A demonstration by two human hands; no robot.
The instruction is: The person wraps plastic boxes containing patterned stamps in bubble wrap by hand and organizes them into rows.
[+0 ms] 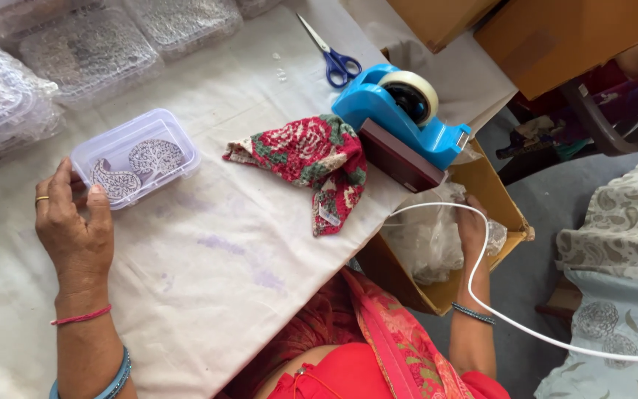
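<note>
Resting flat on the cloth-covered bench [208, 273], the left hand [75, 222] lies open, its fingertips touching a clear plastic box [136, 155] that holds two ornate carved pieces. Further right lie a red patterned cloth [311, 159], blue scissors [331, 55] and a blue tape dispenser [400, 114]. The right hand [472, 225] reaches into a cardboard carton [500, 203] among clear wrapping; its grip cannot be told.

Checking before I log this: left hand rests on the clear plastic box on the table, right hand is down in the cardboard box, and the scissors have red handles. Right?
Not quite. The head view shows the scissors have blue handles, not red. The rest holds: left hand touches the clear plastic box, right hand is in the cardboard box.
</note>
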